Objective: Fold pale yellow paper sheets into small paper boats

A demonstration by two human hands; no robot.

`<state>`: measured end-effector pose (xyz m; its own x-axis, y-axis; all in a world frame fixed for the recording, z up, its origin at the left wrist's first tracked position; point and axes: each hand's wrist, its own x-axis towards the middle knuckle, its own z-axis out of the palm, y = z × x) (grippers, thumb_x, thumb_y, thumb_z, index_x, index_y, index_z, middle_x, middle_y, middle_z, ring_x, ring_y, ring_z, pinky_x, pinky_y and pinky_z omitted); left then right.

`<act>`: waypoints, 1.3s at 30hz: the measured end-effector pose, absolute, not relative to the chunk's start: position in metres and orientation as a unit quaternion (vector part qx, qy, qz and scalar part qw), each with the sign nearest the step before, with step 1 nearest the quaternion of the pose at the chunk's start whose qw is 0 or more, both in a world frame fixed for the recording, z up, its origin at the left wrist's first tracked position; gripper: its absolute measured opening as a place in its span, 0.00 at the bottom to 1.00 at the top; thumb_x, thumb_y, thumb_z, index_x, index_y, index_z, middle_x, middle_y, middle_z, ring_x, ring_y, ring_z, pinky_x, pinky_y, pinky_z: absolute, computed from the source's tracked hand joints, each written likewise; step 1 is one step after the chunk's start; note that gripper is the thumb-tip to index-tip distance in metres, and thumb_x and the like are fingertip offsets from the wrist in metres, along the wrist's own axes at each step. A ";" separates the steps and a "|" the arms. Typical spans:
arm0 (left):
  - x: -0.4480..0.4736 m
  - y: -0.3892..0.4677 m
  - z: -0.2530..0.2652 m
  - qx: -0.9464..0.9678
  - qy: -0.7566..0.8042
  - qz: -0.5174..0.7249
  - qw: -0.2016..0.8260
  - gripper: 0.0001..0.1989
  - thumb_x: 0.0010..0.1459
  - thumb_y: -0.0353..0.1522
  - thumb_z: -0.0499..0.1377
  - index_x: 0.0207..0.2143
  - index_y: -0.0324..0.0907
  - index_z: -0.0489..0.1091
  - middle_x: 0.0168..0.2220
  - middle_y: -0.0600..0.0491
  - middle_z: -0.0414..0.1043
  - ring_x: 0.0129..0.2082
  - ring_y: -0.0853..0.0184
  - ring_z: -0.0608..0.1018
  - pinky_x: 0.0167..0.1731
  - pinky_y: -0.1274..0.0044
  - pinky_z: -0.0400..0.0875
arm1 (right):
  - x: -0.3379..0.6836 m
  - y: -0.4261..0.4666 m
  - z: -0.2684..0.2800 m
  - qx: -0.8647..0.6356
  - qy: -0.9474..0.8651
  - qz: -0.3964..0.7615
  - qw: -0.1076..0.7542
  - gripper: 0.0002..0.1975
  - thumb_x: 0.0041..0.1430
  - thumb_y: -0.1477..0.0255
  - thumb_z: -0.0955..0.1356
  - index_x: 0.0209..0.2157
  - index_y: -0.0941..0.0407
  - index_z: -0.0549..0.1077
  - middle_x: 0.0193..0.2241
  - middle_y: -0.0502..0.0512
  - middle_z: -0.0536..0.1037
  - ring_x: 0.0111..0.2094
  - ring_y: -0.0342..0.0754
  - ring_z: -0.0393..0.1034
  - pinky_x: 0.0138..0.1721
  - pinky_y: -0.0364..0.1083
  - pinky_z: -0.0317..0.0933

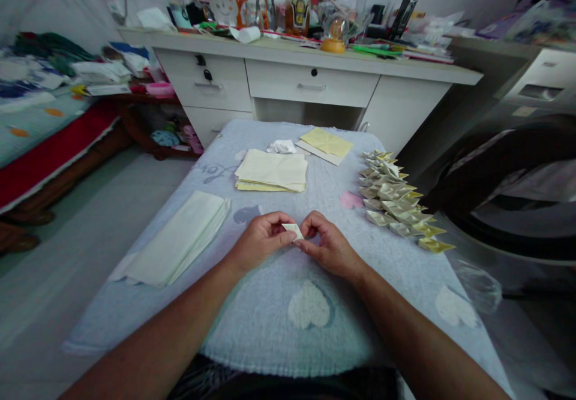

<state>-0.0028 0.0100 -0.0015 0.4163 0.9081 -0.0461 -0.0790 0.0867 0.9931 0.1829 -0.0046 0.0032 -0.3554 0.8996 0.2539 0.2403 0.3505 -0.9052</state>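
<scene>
Between my hands, over the middle of the cloth-covered table, is a small folded piece of pale paper [294,230]. My left hand [265,235] pinches it with the thumb on its near face. From the other side my right hand [327,245] grips its right edge between thumb and curled fingers. Ahead of my hands lies a stack of cream and yellow paper sheets [272,171]. To the left rests a long pile of pale folded paper [180,238]. Several small folded paper boats [396,199] stand in rows at the right.
A crumpled white paper [282,146] and yellow sheets [327,143] lie at the table's far side. Behind stands a cluttered desk [310,76] with drawers. A front-loading washing machine [517,166] is at the right, a bed [49,130] at the left.
</scene>
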 end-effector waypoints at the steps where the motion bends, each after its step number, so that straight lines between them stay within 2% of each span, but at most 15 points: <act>1: -0.003 0.009 -0.001 0.558 0.376 0.387 0.630 0.12 0.50 0.35 0.66 0.34 0.37 0.70 0.25 0.57 0.70 0.24 0.73 0.71 0.26 0.81 0.64 | 0.182 -0.005 0.003 -0.400 -0.714 0.412 0.402 0.07 0.54 0.73 0.70 0.29 0.55 0.66 0.29 0.48 0.65 0.32 0.43 0.59 0.35 0.42 0.55; 5: -0.005 0.008 0.001 0.600 0.391 0.387 0.581 0.10 0.54 0.36 0.62 0.33 0.38 0.69 0.24 0.57 0.68 0.25 0.72 0.70 0.27 0.80 0.63 | 0.181 -0.005 0.002 -0.403 -0.719 0.404 0.397 0.06 0.54 0.74 0.69 0.29 0.55 0.66 0.29 0.48 0.65 0.31 0.42 0.60 0.35 0.42 0.56; 10: -0.005 0.009 0.003 0.671 0.389 0.412 0.478 0.12 0.59 0.35 0.58 0.24 0.38 0.69 0.26 0.55 0.66 0.30 0.70 0.69 0.33 0.78 0.62 | 0.178 -0.006 -0.001 -0.409 -0.740 0.364 0.391 0.06 0.54 0.76 0.68 0.28 0.55 0.65 0.28 0.48 0.66 0.30 0.42 0.61 0.33 0.42 0.56; 17: -0.002 0.009 0.004 0.646 0.404 0.404 0.506 0.14 0.60 0.37 0.56 0.25 0.38 0.69 0.23 0.56 0.62 0.25 0.72 0.66 0.27 0.78 0.59 | 0.176 -0.006 0.001 -0.400 -0.739 0.360 0.406 0.06 0.56 0.73 0.68 0.28 0.55 0.65 0.28 0.49 0.66 0.30 0.43 0.61 0.33 0.43 0.57; 22: 0.001 0.007 0.004 0.652 0.395 0.412 0.499 0.13 0.58 0.37 0.58 0.25 0.38 0.69 0.25 0.55 0.66 0.29 0.70 0.69 0.32 0.78 0.62 | 0.174 -0.010 0.006 -0.400 -0.686 0.429 0.431 0.08 0.59 0.65 0.68 0.34 0.55 0.68 0.29 0.49 0.67 0.31 0.44 0.62 0.35 0.44 0.59; 26: 0.002 0.005 0.002 0.636 0.389 0.398 0.535 0.11 0.55 0.38 0.61 0.30 0.39 0.68 0.27 0.57 0.66 0.28 0.71 0.68 0.31 0.79 0.63 | 0.175 -0.008 0.005 -0.401 -0.654 0.464 0.443 0.11 0.58 0.62 0.68 0.30 0.55 0.68 0.27 0.48 0.65 0.28 0.42 0.60 0.32 0.43 0.56; 29: 0.003 0.005 0.001 0.667 0.396 0.364 0.516 0.11 0.51 0.36 0.65 0.32 0.39 0.68 0.28 0.58 0.66 0.29 0.71 0.68 0.30 0.80 0.62 | 0.176 -0.007 0.002 -0.389 -0.610 0.518 0.456 0.13 0.56 0.61 0.70 0.30 0.55 0.68 0.26 0.48 0.66 0.27 0.42 0.60 0.30 0.42 0.55; 31: 0.005 0.004 0.001 0.683 0.408 0.348 0.496 0.09 0.52 0.35 0.63 0.31 0.39 0.68 0.26 0.58 0.65 0.28 0.72 0.67 0.29 0.80 0.61 | 0.177 -0.006 0.000 -0.386 -0.589 0.541 0.459 0.13 0.55 0.60 0.70 0.30 0.55 0.68 0.25 0.47 0.66 0.27 0.42 0.60 0.30 0.42 0.55; 34: 0.007 0.003 0.002 0.690 0.423 0.340 0.478 0.07 0.55 0.33 0.60 0.30 0.39 0.67 0.24 0.58 0.63 0.26 0.72 0.65 0.28 0.80 0.59 | 0.177 -0.006 0.001 -0.390 -0.583 0.543 0.462 0.14 0.54 0.60 0.71 0.29 0.56 0.68 0.24 0.47 0.66 0.27 0.42 0.60 0.30 0.43 0.55; 39: 0.008 0.003 0.003 0.705 0.420 0.335 0.463 0.03 0.53 0.29 0.59 0.29 0.39 0.67 0.24 0.59 0.63 0.26 0.72 0.65 0.29 0.80 0.60 | 0.179 -0.006 0.003 -0.388 -0.599 0.527 0.461 0.13 0.55 0.61 0.70 0.26 0.56 0.70 0.25 0.49 0.67 0.28 0.43 0.61 0.33 0.43 0.56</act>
